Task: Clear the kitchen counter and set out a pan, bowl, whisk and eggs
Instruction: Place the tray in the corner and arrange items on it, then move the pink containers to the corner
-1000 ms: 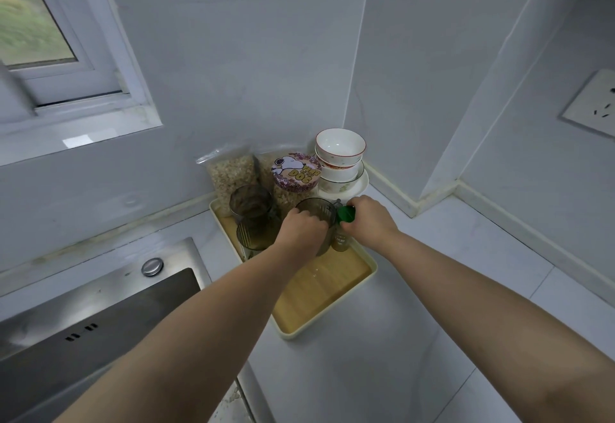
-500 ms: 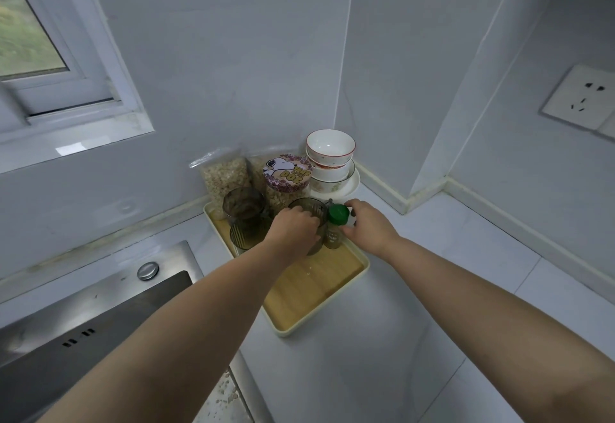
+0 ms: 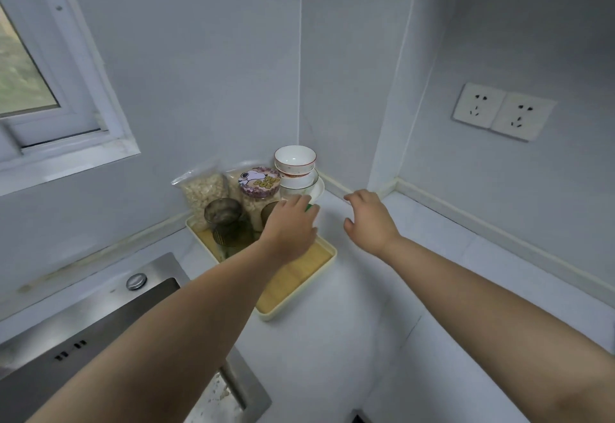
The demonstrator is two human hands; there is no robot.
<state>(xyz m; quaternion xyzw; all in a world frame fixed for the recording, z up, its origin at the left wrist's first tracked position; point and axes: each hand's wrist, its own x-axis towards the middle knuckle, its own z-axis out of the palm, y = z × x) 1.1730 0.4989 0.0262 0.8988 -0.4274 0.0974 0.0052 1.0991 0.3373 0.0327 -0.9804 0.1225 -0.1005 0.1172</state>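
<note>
Both arms are stretched toward the back corner of the counter (image 3: 349, 322). The left hand (image 3: 291, 226) is palm down over the far end of the tray (image 3: 332, 250), its fingers lying across a green cap (image 3: 310, 208); whether they grip it, I can't tell. The right hand (image 3: 369, 219) hovers over bare counter just right of the tray, fingers apart and loosely bent, holding nothing. Half a second ago it was on that green-capped bottle, and it has since let go and swung right. The stacked bowls (image 3: 295, 160) sit on a plate (image 3: 320, 189) in the corner, empty on top. On the tray are two dark glasses (image 3: 222, 213), a cartoon-lidded jar (image 3: 259, 181) of pale cereal and a bag of oats (image 3: 203, 189).
</note>
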